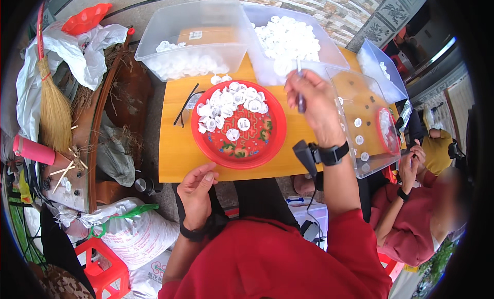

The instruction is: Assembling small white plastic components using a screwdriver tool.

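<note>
In my raised right hand, above the table's right part, is a slim pen-like tool with a dark lower part and a pale upper end; its exact kind is unclear. My left hand hovers by the front edge of a round red tray, palm up, with loosely bent fingers, the thumb apart and nothing visible in them. Small round white plastic pieces with clear parts are heaped along the tray's back and left. Two single white pieces lie on its patterned middle.
Behind the tray on the yellow table stand clear plastic bins full of white pieces. Dark glasses lie left of it. A clear lid or shallow box takes up the right side. A co-worker sits at right; a broom leans left.
</note>
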`<state>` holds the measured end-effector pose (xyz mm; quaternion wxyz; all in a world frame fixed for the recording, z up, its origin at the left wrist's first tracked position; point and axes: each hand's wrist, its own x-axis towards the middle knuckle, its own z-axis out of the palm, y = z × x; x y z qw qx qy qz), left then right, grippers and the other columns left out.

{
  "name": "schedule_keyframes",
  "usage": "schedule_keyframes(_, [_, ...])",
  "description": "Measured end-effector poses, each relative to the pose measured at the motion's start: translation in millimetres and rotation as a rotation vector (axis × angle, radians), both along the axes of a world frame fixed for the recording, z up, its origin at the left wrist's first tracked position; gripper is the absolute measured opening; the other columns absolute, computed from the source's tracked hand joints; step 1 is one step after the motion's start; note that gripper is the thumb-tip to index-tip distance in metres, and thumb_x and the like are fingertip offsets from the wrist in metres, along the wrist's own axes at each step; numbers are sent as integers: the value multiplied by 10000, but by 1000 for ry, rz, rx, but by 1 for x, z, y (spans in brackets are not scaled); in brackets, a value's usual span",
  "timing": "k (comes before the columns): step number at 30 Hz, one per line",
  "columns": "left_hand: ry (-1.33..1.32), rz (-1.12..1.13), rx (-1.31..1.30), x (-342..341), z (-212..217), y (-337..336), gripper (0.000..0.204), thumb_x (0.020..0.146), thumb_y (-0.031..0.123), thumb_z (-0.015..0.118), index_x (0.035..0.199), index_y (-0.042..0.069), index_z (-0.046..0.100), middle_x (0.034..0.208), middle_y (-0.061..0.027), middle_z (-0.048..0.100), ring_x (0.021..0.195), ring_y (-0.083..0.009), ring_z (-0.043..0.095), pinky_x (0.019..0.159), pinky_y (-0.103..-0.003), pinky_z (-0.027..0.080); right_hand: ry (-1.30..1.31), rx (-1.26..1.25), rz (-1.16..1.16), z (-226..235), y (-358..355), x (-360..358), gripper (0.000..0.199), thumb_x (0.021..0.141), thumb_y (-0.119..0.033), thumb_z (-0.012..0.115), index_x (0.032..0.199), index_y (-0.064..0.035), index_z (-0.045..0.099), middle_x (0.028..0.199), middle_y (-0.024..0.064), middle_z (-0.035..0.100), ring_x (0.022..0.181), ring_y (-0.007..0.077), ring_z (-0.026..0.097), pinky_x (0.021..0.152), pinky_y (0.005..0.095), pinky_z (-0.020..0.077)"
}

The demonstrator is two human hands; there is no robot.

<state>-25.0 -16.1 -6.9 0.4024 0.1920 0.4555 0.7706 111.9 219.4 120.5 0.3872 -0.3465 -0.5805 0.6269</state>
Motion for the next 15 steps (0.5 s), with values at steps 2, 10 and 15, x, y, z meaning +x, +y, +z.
schedule_keyframes(2, [-5, 13, -24, 2, -1, 2, 237, 825, 12, 569, 1049, -64, 566, 1017, -141, 620, 820, -147, 590, 706, -251, 464, 132, 102, -163, 8, 14, -2, 139, 842, -146, 561, 832, -13, 600, 642, 15, 565, 515, 57, 480, 470, 201, 388])
schedule_keyframes(10, [-3, 14, -96, -2, -6, 5, 221, 818, -11, 554, 1031, -68, 568, 1007, -155, 621, 799, -159, 597, 693, -252, 465, -862, 523, 145, -76, -23, -20, 210, 777, -181, 594, 809, 26, 589, 723, 212, 598, 689, 364, 589, 632, 416, 465])
schedule_keyframes(15, [-22, 39, -104, 1, -2, 4, 198, 814, -11, 565, 1004, -66, 580, 988, -144, 628, 792, -158, 597, 686, -251, 466, -968, 512, 254, -86, -20, -37, 229, 779, -191, 591, 860, 23, 591, 850, 235, 603, 837, 390, 582, 736, 447, 464])
